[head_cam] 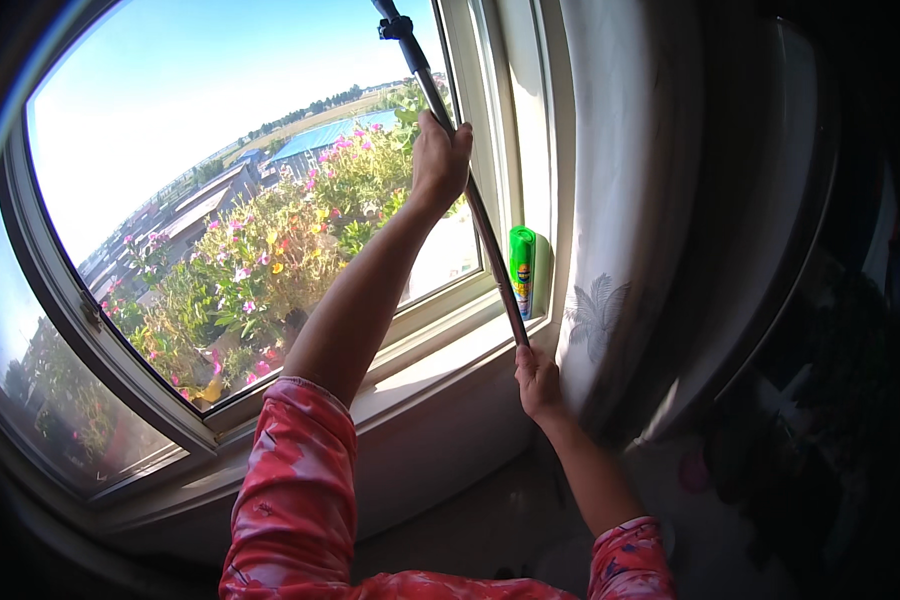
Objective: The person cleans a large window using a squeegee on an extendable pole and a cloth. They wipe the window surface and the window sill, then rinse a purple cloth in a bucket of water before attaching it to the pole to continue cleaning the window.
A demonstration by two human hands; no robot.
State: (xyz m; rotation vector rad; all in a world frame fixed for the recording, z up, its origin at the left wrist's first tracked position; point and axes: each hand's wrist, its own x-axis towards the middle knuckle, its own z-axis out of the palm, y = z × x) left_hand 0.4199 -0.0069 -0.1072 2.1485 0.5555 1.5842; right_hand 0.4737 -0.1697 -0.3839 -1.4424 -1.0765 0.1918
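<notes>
A long metal telescopic pole (487,225) slants across the window, its black clamp collar near the picture's top edge. My left hand (441,161) grips the pole at mid-length, in front of the glass. Lower down, my right hand (538,381) is closed around the pole's bottom end, just off the window sill (450,346). The pole's upper end runs out of view, so what it carries is hidden. Close behind the lower pole, a green aerosol can (523,271) stands upright in the sill's right corner.
A pale curtain (607,187) with a printed palm leaf hangs right of the window. The sliding window frame (105,322) curves along the left. Beyond the glass are flowering plants (247,277) and a blue roof (330,139). The room's right side is dark.
</notes>
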